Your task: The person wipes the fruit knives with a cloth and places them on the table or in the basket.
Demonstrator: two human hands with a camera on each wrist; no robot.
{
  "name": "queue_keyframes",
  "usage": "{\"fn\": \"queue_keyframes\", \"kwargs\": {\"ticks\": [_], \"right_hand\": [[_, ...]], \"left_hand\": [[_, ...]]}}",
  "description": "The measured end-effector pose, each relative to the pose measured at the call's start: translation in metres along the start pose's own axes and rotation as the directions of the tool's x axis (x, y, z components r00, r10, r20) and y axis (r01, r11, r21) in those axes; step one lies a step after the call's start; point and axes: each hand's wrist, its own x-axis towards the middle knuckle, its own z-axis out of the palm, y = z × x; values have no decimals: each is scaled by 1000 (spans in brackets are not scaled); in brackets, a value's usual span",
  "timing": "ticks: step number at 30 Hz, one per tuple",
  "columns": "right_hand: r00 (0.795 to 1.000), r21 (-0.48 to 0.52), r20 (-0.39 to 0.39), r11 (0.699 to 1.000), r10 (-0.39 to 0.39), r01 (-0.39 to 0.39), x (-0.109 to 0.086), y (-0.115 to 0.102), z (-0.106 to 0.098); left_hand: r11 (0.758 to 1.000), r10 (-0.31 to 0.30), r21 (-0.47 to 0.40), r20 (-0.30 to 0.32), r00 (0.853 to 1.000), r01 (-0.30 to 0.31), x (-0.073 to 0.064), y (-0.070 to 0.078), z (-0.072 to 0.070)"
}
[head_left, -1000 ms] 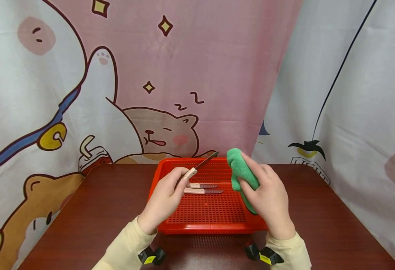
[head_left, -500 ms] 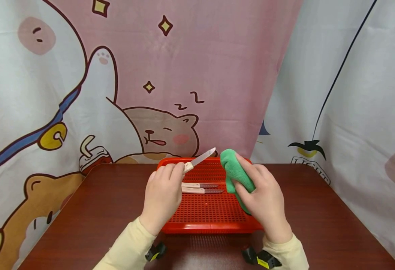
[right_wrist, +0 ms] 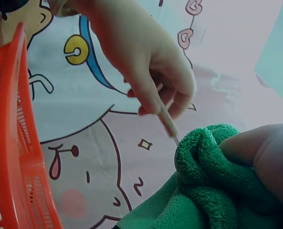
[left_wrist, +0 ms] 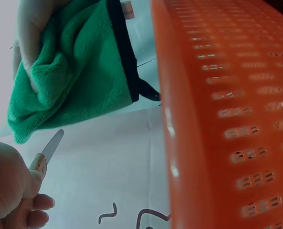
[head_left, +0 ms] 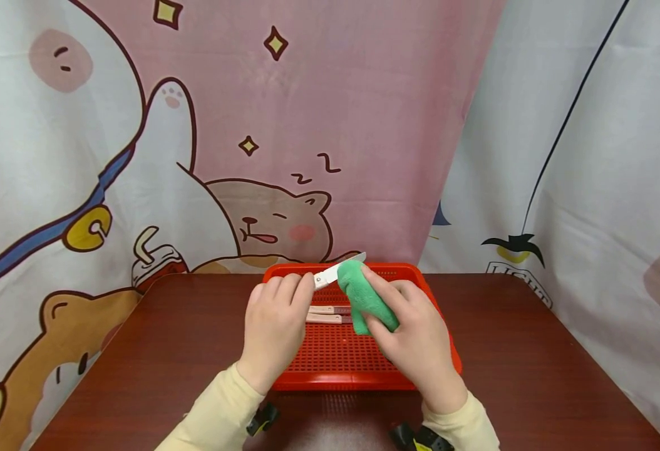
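My left hand (head_left: 276, 322) grips the pale handle of a small knife (head_left: 329, 274), its blade pointing up and to the right over the basket. In my right hand (head_left: 417, 338) is a bunched green cloth (head_left: 364, 297), pinched between thumb and fingers. The cloth overlaps the middle of the blade in the head view, with the tip showing beyond it. From the right wrist view, the knife handle (right_wrist: 167, 121) leads up to the folded cloth (right_wrist: 203, 167). Dark edging trims the cloth (left_wrist: 89, 71) in the left wrist view. Both hands are above the red basket (head_left: 352, 379).
Two more knives with pale handles (head_left: 323, 319) lie side by side in the basket, their blades partly hidden behind the cloth. The basket stands on a dark brown table (head_left: 195, 351). A printed curtain (head_left: 375, 125) hangs behind the table.
My right hand has brought the cloth leftward onto the view of the blade. My left hand has turned knuckles up, and the blade now shows its flat side.
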Motion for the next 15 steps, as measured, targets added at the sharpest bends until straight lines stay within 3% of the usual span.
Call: {"fn": "queue_keyframes", "kwargs": {"ticks": [4, 15], "right_hand": [[1000, -9, 19, 1000, -14, 15, 0, -6, 6], [998, -39, 62, 999, 1, 1, 1, -11, 15]], "left_hand": [[1000, 20, 16, -10, 1000, -19, -1, 1, 1], [995, 88, 67, -111, 990, -80, -2, 2, 8]]}}
